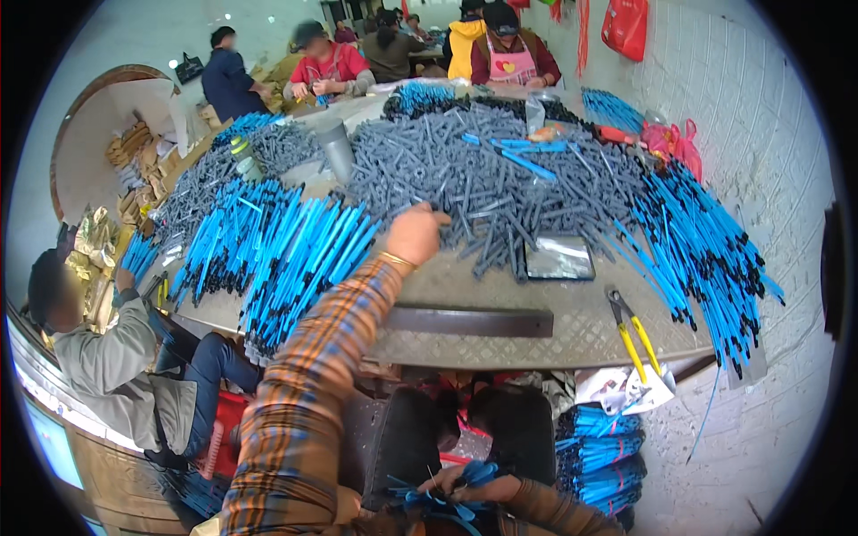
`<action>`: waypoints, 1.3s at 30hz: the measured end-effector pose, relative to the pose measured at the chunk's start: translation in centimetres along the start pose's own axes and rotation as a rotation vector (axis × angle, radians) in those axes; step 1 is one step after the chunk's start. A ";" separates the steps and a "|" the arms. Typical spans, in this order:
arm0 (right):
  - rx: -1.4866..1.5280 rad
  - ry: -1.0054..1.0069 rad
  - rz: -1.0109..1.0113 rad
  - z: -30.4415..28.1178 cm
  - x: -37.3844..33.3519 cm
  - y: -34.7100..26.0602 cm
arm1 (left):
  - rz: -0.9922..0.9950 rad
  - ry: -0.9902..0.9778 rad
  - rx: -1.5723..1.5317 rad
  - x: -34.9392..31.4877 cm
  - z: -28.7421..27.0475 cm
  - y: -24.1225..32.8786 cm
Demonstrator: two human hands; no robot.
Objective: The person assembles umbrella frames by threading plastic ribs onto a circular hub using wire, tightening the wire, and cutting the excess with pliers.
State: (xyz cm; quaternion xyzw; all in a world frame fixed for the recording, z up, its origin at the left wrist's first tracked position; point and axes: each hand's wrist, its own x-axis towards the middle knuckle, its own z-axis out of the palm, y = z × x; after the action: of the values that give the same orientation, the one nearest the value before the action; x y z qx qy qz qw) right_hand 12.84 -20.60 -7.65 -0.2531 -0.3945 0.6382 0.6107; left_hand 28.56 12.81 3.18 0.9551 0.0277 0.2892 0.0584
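Note:
My left hand (416, 234) reaches across the table to the near edge of a big pile of grey plastic tubes (420, 170). Its fingers are curled and partly hidden, so what they hold, if anything, does not show. Low in front of my lap, my right hand (487, 489) is closed on several thin blue strips (460, 511). To the left of my outstretched forearm lie many blue sticks with black ends (277, 241). A dark flat bar (474, 322) rests along the near side of the table, beyond my knees.
Yellow-handled pliers (633, 335) hang over the table's front edge. Near the grey pile lies a flat dark-screened device (559, 258). More blue sticks (697, 250) heap at the right; bundles (601, 456) stack below. A grey cup (336, 152) stands behind. A co-worker (116, 348) sits at left.

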 end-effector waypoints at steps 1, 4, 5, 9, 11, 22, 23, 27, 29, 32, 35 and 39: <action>-0.047 0.002 0.039 -0.1 -0.1 -0.2 | 0.031 -0.028 0.184 0.8 1.2 -1.6; -0.071 0.036 0.078 -0.5 -0.2 -1.1 | 0.060 -0.057 0.205 1.6 3.0 -1.9; -0.034 0.052 0.089 -0.1 -0.6 -1.0 | 0.068 -0.090 0.209 1.2 2.6 -0.8; 0.014 0.057 0.052 1.2 -1.0 -0.5 | 0.015 0.045 -0.184 -1.6 -3.3 4.1; 0.102 0.065 0.046 0.3 -0.7 -0.4 | -0.249 -0.214 -0.578 -5.0 -6.3 7.2; -0.037 0.165 -0.002 1.6 0.5 -0.1 | -0.759 -0.833 -1.465 -23.2 -12.6 13.3; -0.027 0.172 0.002 1.7 0.5 0.0 | -0.687 -0.837 -1.462 -23.8 -12.7 13.2; -0.156 0.262 0.058 2.0 0.5 0.4 | -0.476 -0.832 -1.433 -24.9 -12.9 12.9; -0.231 0.240 0.011 2.5 1.0 0.8 | -0.348 -0.800 -1.383 -25.1 -13.0 12.9; -0.256 0.231 -0.024 2.8 1.1 1.3 | -0.238 -0.773 -1.365 -25.1 -13.0 12.9; -0.239 0.218 -0.042 2.9 1.0 1.4 | -0.187 -0.781 -1.340 -24.8 -13.3 13.0; -0.278 0.272 -0.038 3.3 1.0 0.8 | -0.168 -0.826 -1.288 -24.3 -13.5 12.8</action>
State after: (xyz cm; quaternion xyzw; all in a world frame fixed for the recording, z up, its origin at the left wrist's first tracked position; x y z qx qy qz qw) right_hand 9.57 -20.23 -6.33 -0.4114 -0.3974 0.5257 0.6297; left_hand 1.10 -0.65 2.60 0.7577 -0.0976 -0.1372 0.6304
